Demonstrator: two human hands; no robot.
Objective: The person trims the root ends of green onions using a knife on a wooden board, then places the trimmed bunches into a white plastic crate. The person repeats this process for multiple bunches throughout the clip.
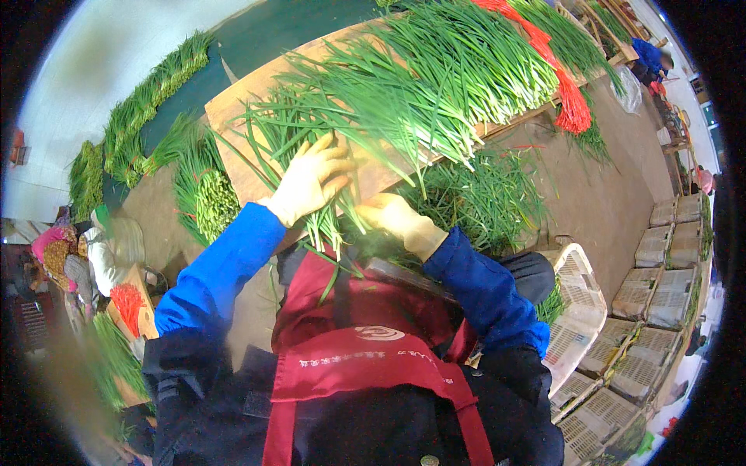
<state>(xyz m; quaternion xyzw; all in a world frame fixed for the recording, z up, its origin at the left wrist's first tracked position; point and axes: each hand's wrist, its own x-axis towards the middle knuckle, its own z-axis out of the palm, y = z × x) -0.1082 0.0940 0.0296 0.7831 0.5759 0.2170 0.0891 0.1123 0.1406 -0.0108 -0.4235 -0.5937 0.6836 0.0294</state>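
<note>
My left hand [315, 177], in a pale yellow glove, is closed around a small bunch of garlic chives [323, 228] at the near left end of a wooden board [233, 125]. The pale stalk ends stick out below the palm, towards my red apron [361, 361]. Beside them is my right hand [399, 218], gloved alike, its fingertips at a few stalks near the board's front edge; whether they grip these is hidden. Further up the board lies a thick layer of loose garlic chives [460, 70], white ends towards me.
Red ties [574, 110] hang over the board's right part. Below it lies a heap of green trimmings [484, 198]. A white plastic basket [580, 303] stands at my right, stacked crates [623, 361] beyond. Tied bunches [215, 201] are on the floor at left. Other people [76, 256] are farther left.
</note>
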